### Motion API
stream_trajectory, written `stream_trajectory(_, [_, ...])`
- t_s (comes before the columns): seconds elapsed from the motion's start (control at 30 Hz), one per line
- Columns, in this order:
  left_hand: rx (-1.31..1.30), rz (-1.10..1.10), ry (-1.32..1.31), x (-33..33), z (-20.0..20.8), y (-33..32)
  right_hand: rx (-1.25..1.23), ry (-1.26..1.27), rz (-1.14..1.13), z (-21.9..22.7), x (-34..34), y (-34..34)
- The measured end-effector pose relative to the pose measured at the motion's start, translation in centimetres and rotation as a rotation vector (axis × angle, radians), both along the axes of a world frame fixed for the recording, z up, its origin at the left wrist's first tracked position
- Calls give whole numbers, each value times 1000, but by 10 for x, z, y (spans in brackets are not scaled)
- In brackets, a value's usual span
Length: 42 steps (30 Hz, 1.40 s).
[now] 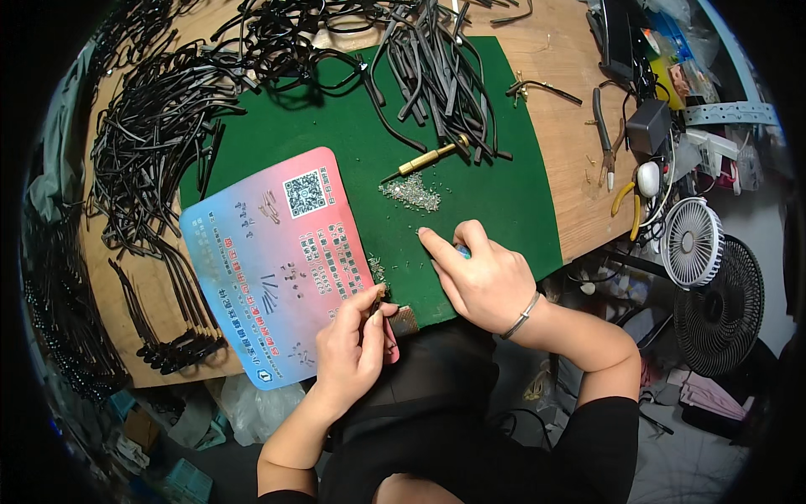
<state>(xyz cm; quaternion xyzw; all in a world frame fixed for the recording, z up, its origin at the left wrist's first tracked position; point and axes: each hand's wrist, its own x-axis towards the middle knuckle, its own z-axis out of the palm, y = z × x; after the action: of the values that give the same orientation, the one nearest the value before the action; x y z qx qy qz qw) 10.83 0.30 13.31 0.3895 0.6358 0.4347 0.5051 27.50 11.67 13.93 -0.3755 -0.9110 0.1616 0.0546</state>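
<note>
My left hand (353, 340) is closed in a pinch at the mat's near edge, over the lower right corner of a pink-and-blue printed sheet (227, 252). Between its fingertips is a small dark piece with a gold-coloured end (380, 292), mostly hidden. My right hand (487, 277) reaches over the green mat (512, 185), its index finger stretched toward loose tiny screws. Its other fingers curl round something blue (463, 251), whose kind I cannot make out. Beyond the fingertip lie a pile of tiny metal screws (411, 195) and a brass screwdriver (428, 160).
Black glasses temples (445, 84) lie heaped at the mat's far side, with more temples (151, 143) at left. Black glasses frames (311, 67) sit between them. Pliers (603, 126), a yellow-handled tool (623, 202) and a white fan (693, 244) are at right.
</note>
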Motion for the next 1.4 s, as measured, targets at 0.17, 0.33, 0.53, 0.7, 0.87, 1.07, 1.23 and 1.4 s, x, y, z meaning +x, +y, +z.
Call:
stream_trajectory(0.17, [-75,58,-211,-5,3,-9,60,8,4,-2,1,0])
stream_trajectory(0.33, [-99,77,-236,-9,6,-17,51,-16,-9,0,-2,0])
stream_trajectory(0.53, [-175,56,-255,-14,4,-10,10,-40,22,2,-4,2])
stream_trajectory(0.7, [-215,98,-268,-16,3,-9,-492,42,6,18,-8,0])
stream_trajectory(0.87, [-95,105,-28,-5,-2,-10,-767,246,191,20,-20,-17])
stream_trajectory(1.07, [-6,130,201,4,-7,-10,-819,182,190,25,-25,-15])
stream_trajectory(1.23, [62,140,328,7,-11,-11,-847,163,181,26,-26,-15])
stream_trajectory(1.4, [203,126,530,12,-14,-8,-817,274,199,11,-24,-17])
